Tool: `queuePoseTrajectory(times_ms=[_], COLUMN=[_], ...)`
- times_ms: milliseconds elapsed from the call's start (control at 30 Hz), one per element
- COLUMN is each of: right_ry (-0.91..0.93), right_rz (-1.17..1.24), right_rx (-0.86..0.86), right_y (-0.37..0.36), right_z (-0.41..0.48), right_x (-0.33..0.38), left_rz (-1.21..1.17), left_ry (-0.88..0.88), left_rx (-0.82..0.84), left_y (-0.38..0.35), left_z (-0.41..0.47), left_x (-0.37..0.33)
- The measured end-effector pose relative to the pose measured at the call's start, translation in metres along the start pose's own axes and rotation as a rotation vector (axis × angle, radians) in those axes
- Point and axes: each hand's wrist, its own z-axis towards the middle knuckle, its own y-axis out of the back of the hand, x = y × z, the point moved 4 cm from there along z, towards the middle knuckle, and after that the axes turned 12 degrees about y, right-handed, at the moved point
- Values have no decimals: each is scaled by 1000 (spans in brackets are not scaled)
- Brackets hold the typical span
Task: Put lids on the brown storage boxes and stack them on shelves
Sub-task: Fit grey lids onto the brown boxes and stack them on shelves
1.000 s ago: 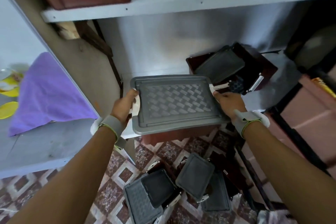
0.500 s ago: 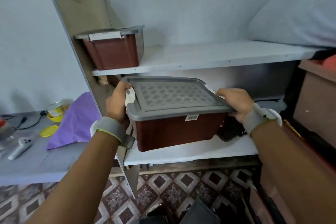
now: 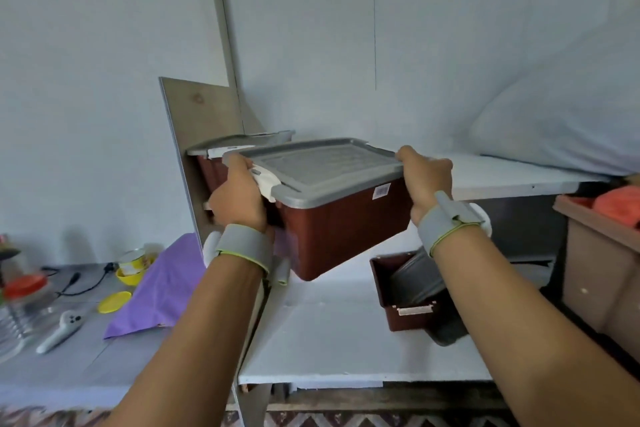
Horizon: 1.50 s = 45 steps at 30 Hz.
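I hold a brown storage box (image 3: 341, 232) with a grey lid (image 3: 318, 165) in the air, level with the upper shelf (image 3: 502, 177). My left hand (image 3: 239, 198) grips its left end at the white latch. My right hand (image 3: 424, 177) grips its right end. The box tilts slightly, its near corner lowest. Behind it, at the left end of the upper shelf, stands a second lidded brown box (image 3: 216, 158), mostly hidden. An open brown box (image 3: 398, 291) with a grey lid lying inside sits on the lower shelf (image 3: 329, 340).
A wooden side panel (image 3: 194, 135) bounds the shelves on the left. Left of it, a table (image 3: 52, 367) carries a purple cloth (image 3: 162, 288), yellow lids, a white controller (image 3: 60, 331) and cables. A brown cabinet (image 3: 602, 274) stands at the right. A pale cushion (image 3: 568, 125) lies on the upper shelf.
The lidded box has risen from the lower shelf to the height of the upper shelf, both hands still on its ends. My view has tilted upward from the floor.
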Motion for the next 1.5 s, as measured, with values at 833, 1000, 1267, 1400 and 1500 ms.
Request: queuePoseTrajectory(times_ms=[833,1000,1267,1400,1500], right_ry=[19,33,34,51,46], right_rz=[-34,-94,-78,-80,-88], right_rx=[253,261,258,259,255], right_y=[-98,-113,-126,-128,-126], right_z=[65,82,100,103,104], right_x=[-52,-58,-67,-69,-71], left_rz=[379,488,565,593,595], left_ry=[-275,-321,-353,-371,-326], left_rx=[226,316,290,277,275], left_y=[-110,-123,-134,-134,-132], left_z=[89,113,139,144,146], left_x=[53,52,58,62,66])
